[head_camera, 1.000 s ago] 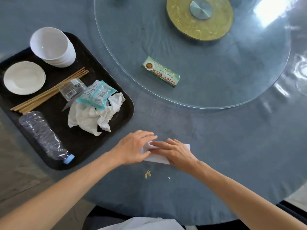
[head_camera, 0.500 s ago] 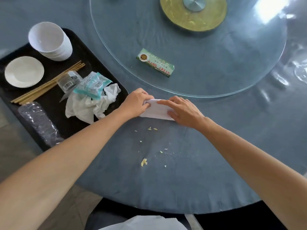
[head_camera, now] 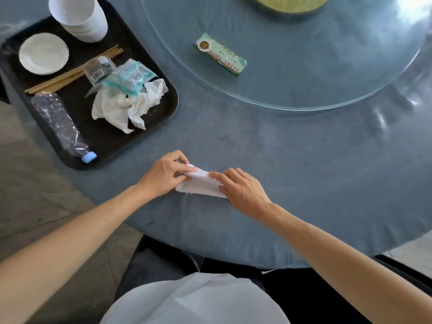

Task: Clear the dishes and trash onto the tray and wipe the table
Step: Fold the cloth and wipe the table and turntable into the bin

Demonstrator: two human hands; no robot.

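Two hands on one folded white napkin, flat on blue table near your edge. Your left hand pinches its left end, your right hand presses its right end: wide grip likely for sweeping crumbs. Tray, loaded, sits left; green packet remains on glass turntable.

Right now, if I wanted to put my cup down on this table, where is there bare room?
The blue table is bare between the glass turntable rim and the near edge, right of the right hand. Another patch lies between tray and turntable. The tray is crowded; both hands hold a folded napkin, left hand beside it.
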